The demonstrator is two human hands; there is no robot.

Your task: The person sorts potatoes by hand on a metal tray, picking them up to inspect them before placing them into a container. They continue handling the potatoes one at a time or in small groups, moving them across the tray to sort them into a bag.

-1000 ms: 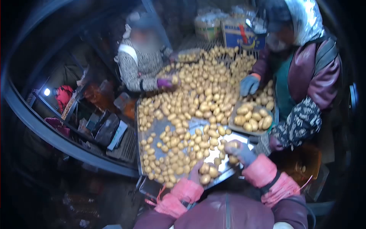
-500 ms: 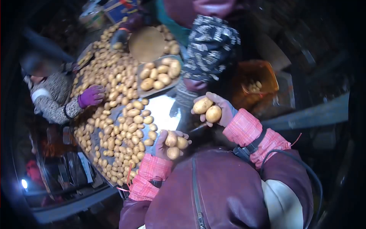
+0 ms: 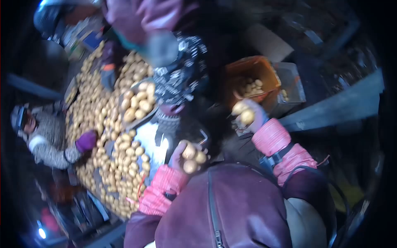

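Observation:
My left hand (image 3: 178,156), palm up near my chest, is closed around three potatoes (image 3: 190,153). Further right, my right hand (image 3: 257,114) grips two potatoes (image 3: 247,117), held just in front of an orange bin (image 3: 253,62). More potatoes (image 3: 250,87) lie inside that bin. Both of my hands are gloved, with pink checked sleeves at the wrists. To the left, a table holds a broad spread of potatoes (image 3: 120,159), its bare metal surface (image 3: 149,138) showing close to my left hand.
A clear plastic bin (image 3: 290,84) stands right of the orange one, with a few potatoes in it. A co-worker in a patterned sleeve (image 3: 184,68) stands across, beside a tray of potatoes (image 3: 139,101). Another person's purple glove (image 3: 86,141) rests at the table's left. A metal beam (image 3: 335,103) crosses at right.
My view has swung to the right, so the table sits further left. My right hand, still holding two potatoes, has moved right beside the orange bin. The left keeps its three potatoes.

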